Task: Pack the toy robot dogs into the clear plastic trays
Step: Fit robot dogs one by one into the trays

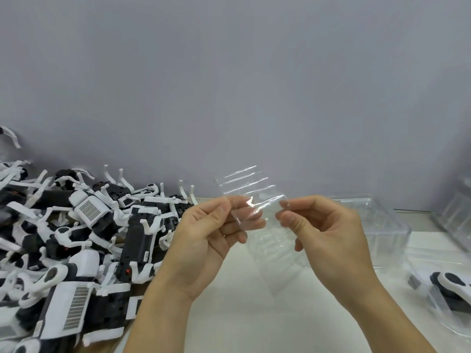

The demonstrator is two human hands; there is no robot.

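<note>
A clear plastic tray (257,189) with ribbed moulding is held up above the table in front of me. My left hand (204,235) pinches its left edge between thumb and fingers. My right hand (323,233) pinches its right edge the same way. A big pile of black and white toy robot dogs (76,238) covers the left side of the table. One more toy dog (451,289) lies inside a clear tray (428,299) at the right edge.
A stack of clear trays (382,225) stands behind my right hand, with more clear plastic (456,212) at the far right. A grey wall (229,85) closes off the back of the white table (242,301).
</note>
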